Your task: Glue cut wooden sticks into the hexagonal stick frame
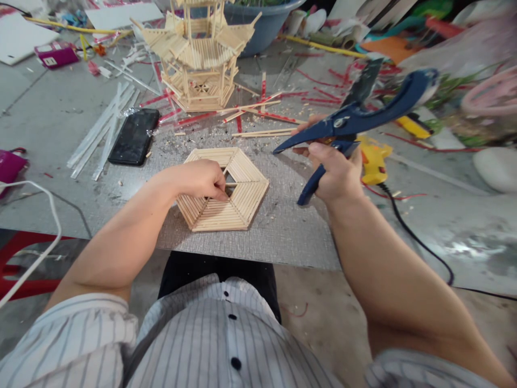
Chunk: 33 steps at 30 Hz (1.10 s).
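Note:
A hexagonal panel of thin wooden sticks [220, 218] lies flat on the grey table, with an opening at its middle. Over that opening is my left hand [204, 179], its fingers pinched together and pointing down. Whatever the fingertips may hold is too small or hidden to make out. My right hand [335, 167] is wrapped around a pair of blue-handled shears [347, 121], raised above the table to the right of the panel. The shears' wide dark blade [363, 81] points up and away. Their handles are spread apart.
Behind the panel stands a tiered stick pagoda [197, 54], near a blue basin [264, 24]. Left are a black phone [134, 137] and clear glue sticks [100, 129]. Loose sticks [262, 132] and red strips lie behind. A corded yellow glue gun [374, 159] sits right.

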Tool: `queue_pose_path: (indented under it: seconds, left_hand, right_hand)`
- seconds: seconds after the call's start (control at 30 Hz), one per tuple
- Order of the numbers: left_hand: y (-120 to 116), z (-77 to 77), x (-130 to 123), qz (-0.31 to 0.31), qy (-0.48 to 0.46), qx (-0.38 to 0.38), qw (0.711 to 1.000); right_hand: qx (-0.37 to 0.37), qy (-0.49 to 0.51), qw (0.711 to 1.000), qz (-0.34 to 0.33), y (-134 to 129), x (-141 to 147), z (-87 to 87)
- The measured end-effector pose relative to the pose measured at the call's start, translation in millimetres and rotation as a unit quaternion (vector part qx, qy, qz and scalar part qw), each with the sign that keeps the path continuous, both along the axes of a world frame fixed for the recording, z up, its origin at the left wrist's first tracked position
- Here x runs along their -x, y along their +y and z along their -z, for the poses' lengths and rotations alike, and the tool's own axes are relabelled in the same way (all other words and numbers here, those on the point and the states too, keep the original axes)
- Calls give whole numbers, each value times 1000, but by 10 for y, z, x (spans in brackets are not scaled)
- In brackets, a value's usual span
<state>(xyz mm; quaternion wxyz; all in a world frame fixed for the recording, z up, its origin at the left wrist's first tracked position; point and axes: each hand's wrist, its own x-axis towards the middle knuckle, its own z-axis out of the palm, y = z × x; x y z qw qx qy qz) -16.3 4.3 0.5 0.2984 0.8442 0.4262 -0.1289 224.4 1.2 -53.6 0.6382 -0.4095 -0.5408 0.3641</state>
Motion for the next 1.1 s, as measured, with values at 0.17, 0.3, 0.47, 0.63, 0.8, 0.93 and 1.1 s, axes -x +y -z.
queue_pose_path:
  seconds: [0.17,0.3,0.47,0.63,0.8,0.93,1.1]
  left_hand:
    - [-3,-5,-7,0,1,0,1000]
    - [-11,-11,-5,0,-3,-1,1000]
    - [-16,-16,-9,-4,-7,5,1000]
    - [-13,-2,-2,3,-10,0,1000]
    - [-13,7,10,9,-13,-7,1000]
    - [-17,0,0,7,-11,-6,1000]
    - [-20,-5,-14,11,-15,-10,1000]
  right_hand:
    - [-4,-10,1000,-1,-1,-8,4]
    - [-3,-1,1000,-5,0,-15,11]
    - [-4,-1,1000,-3,-8,0,0]
    - [-1,15,1000,-4,-7,5,-3]
    - [0,0,1000,-5,-3,-5,-2]
    - [-6,-4,1000,-6,1,-4,1]
    - [-11,-3,1000,-9,10,-9,20]
